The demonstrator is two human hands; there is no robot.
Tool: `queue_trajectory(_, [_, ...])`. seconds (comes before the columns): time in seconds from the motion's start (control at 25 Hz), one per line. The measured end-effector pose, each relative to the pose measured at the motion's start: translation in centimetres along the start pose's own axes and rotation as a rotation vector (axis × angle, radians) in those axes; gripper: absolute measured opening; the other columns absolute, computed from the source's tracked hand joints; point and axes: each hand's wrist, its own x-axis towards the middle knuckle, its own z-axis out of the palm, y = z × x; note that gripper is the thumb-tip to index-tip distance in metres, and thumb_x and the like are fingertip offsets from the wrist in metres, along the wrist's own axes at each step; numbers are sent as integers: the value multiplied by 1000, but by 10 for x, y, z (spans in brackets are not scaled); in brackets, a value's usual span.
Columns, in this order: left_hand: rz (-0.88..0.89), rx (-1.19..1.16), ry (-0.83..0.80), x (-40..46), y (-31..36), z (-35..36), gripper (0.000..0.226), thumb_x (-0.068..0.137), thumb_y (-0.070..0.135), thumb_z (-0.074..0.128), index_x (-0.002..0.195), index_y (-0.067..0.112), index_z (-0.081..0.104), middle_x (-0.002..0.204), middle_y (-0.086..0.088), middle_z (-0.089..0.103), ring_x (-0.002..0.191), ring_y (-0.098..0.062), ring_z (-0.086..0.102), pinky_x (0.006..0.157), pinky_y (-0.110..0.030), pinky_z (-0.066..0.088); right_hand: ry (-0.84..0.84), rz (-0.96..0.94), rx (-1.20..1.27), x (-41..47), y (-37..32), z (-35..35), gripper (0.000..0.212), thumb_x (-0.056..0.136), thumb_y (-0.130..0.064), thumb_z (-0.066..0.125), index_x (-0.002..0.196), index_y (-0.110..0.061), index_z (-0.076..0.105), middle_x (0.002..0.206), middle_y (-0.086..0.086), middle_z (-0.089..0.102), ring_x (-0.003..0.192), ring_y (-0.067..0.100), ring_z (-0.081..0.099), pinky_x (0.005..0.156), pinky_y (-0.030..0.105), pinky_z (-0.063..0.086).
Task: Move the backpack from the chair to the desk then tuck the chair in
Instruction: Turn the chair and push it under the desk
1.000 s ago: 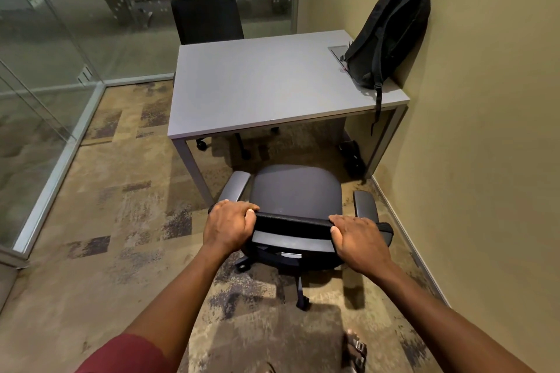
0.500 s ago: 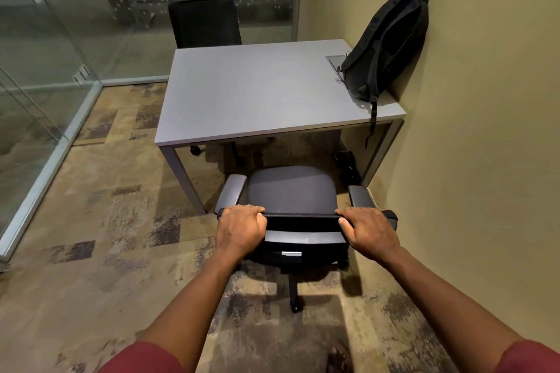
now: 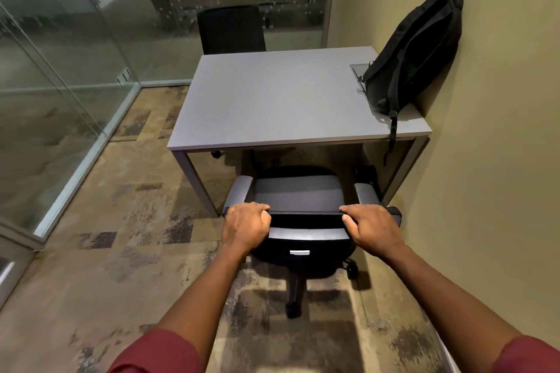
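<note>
Head view: backpack [image 3: 415, 54] rests on desk [image 3: 272, 100]; left hand [image 3: 246, 227] and right hand [image 3: 371, 228] clasp chair [image 3: 300, 194] backrest top. Chair tuck-in is the likely current step; next, push straight forward, armrests clearing the desk edge.

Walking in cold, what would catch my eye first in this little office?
Two bare hands, left hand and right hand, grip the top of a black swivel office chair's backrest in front of a grey rectangular desk. On the desk's right end, a black fabric backpack stands leaning against the beige wall.
</note>
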Motion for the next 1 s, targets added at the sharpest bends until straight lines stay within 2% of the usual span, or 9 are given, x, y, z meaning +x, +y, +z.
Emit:
queue_trajectory(0.16, [-26,-20,18,19,13,3,47,83,33,40,112,24,76,111,-1,76,102,-21,69,94,-35,50,-10,-43,4,23,22,-2,39,94,-40,42,117,-24,69,107,-3,75,96,20,68,83,37,52])
queue_trajectory(0.76, [-43,3,49,117,29,18,49,81,31,40,115,24,75,111,-2,76,99,-22,69,94,-35,50,-18,-92,-8,122,79,4,55,91,-48,28,120,-23,67,107,-2,74,97,21,67,86,38,49])
queue_trajectory(1.0, [-40,12,10,177,26,21,51,81,30,39,121,26,71,114,-2,75,102,-20,67,99,-34,47,-14,-100,1,178,96,9,47,94,-44,35,121,-23,67,112,-2,74,100,20,67,89,39,50])
